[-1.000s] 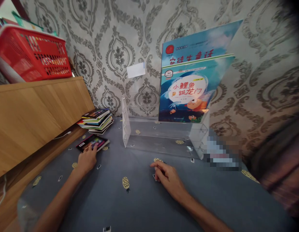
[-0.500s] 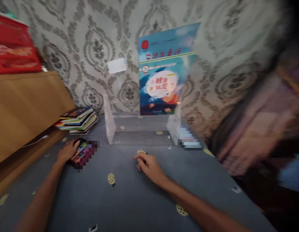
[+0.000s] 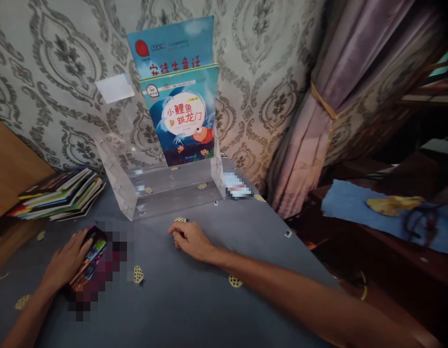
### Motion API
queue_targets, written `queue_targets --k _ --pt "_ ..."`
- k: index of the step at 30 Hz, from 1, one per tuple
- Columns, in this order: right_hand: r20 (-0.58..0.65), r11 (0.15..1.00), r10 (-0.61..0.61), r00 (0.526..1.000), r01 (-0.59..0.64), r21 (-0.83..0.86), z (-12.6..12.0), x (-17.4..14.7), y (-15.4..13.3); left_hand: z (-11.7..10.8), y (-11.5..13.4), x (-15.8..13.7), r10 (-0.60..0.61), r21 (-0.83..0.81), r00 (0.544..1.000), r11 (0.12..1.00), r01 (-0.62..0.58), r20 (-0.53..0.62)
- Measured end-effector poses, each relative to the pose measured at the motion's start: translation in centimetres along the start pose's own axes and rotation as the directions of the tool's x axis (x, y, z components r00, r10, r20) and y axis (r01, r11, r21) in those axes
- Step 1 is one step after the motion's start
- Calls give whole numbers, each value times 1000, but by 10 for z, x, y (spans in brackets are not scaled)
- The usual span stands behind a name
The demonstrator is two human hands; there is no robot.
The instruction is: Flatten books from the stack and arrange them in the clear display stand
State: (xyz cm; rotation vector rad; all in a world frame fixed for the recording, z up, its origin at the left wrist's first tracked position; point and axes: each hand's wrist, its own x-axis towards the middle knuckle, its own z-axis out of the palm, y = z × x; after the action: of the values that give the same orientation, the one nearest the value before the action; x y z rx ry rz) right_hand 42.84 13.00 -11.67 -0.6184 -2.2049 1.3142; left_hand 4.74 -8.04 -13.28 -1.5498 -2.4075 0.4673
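A clear acrylic tiered rack (image 3: 122, 195) stands on the counter (image 3: 169, 304), which is covered in grey-blue cloth printed with yellow pineapples. At its right end it holds two upright blue picture books: the front one (image 3: 189, 113) shows an orange fish and red Chinese characters in a white oval, and it overlaps the taller rear one (image 3: 176, 46), which has a red emblem at its upper left. Both lean back slightly.

The dark, rectangular book with a multicoloured cover (image 3: 89, 267) is on the near left of the counter, in front of a messy stack of thin books (image 3: 60, 195). Bright green, blue and orange patches run along the visible part of its cover, with purple-red beyond; coarse pixels hide its right side.

The left hand (image 3: 65, 259) touches this book at its left side, fingers close together and barely bent over the cover; whether they grip its edge cannot be told. The right hand (image 3: 193, 241) rests near the rack's front, its fingers loosely curled and partly open, holding nothing.
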Motion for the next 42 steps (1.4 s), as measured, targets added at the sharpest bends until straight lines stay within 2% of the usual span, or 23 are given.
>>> queue_targets --k 5,9,13,19,26,31,35,39,42 --pt "-8 1000 1 1000 -1 20 -1 0 0 -5 29 -3 136 -68 990 988 -139 -50" --pt "-30 998 14 999 -12 53 0 1 1 -15 66 -6 205 -126 967 966 -225 -154" --pt "-64 996 34 997 -29 88 2 1 2 -37 114 -12 191 -255 963 938 -236 -188" --pt "-129 992 46 991 -31 119 -3 -2 3 -71 177 -14 297 -345 930 868 -358 -218" --pt "-260 998 -50 964 39 -45 -27 -14 19 -98 240 6 405 -410 871 770 -490 -279" --pt "-291 982 -137 947 92 -163 -48 -18 34 -121 287 27 458 -449 824 692 -566 -333" --pt "-300 959 -186 935 106 -264 -62 -16 44 -129 305 45 397 -505 812 640 -579 -427" --pt "-234 917 -186 954 83 -391 -68 -18 47 -126 302 54 290 -576 788 554 -601 -543" --pt "-187 860 -168 968 51 -507 -68 -21 44 -123 296 51 265 -570 763 532 -626 -590"
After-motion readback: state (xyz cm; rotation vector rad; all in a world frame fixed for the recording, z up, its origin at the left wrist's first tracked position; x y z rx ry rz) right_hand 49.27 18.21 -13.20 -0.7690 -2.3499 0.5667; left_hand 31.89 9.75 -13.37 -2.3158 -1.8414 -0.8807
